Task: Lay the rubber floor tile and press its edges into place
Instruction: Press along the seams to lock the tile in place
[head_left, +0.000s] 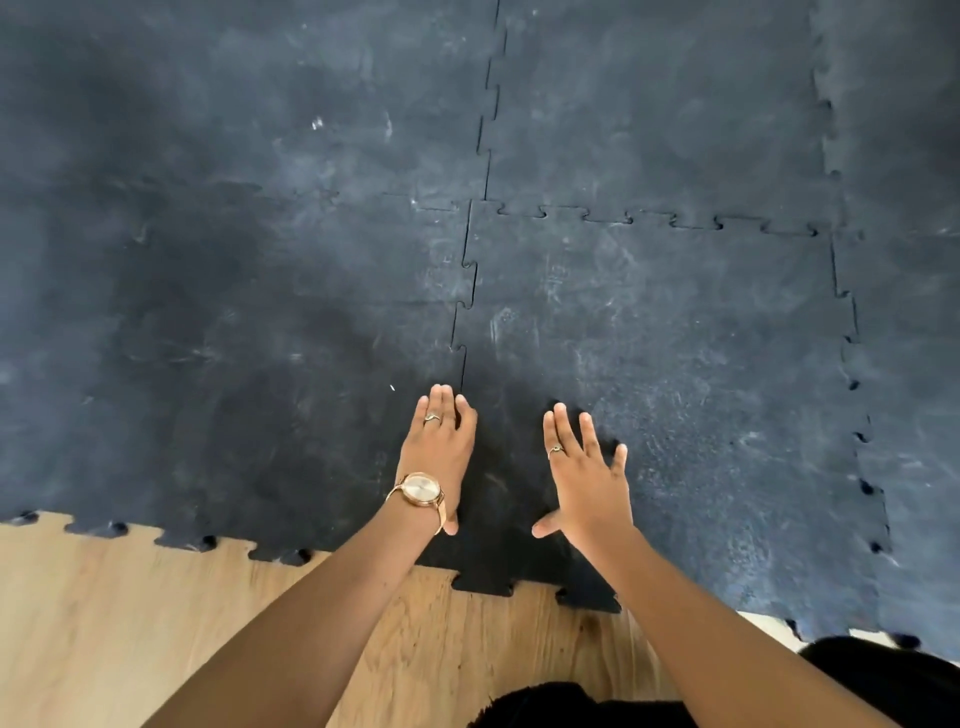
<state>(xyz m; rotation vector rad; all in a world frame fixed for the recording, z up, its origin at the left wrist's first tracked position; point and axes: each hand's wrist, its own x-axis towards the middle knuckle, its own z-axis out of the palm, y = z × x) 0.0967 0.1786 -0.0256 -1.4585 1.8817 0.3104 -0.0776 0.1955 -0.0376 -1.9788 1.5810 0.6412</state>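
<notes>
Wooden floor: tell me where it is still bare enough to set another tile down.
The wooden floor is bare at lower left, bordered by the laid rubber tiles' toothed edge above. Crowded centre: left hand and right hand lie flat, arms crossing the wood.

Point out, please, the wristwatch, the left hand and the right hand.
wristwatch (422, 489), head view, on its round dial.
left hand (440, 451), head view, on the back of the hand.
right hand (586, 478), head view, on the back of the hand.

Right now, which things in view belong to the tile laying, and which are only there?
Job: tile; its seam with the next tile; left hand and right hand, both flat on the rubber.
Only there: wood floor; watch; rings.
</notes>
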